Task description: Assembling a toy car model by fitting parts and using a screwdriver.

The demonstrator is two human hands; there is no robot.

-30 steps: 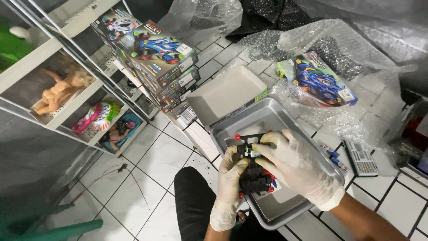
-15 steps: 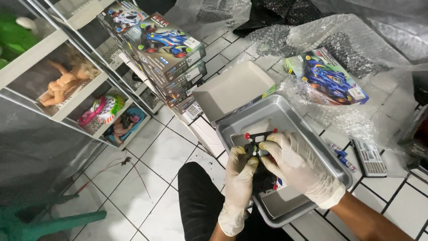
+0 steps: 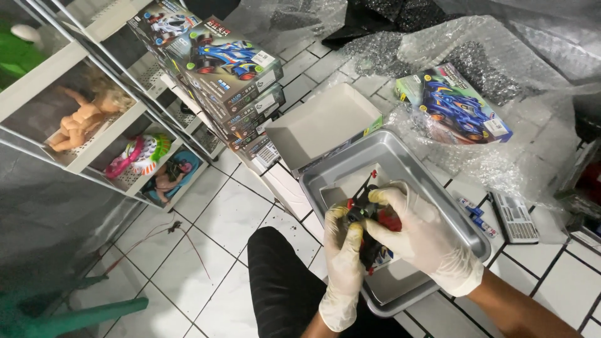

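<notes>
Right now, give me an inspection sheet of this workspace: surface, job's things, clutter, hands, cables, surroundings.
Surface: white tiled floor with dark grout; a grey metal tray lies on it.
Job's things: small black and red toy car held over the tray by both hands; flat pieces lie in the tray under it.
Clutter: open white box, boxed toy car on bubble wrap, stack of toy car boxes.
Hands: left hand and right hand, both in white gloves, grip the car.
Cables: thin reddish wire on the tiles.
Surroundings: white shelf with dolls and toys, green plastic chair leg.
</notes>
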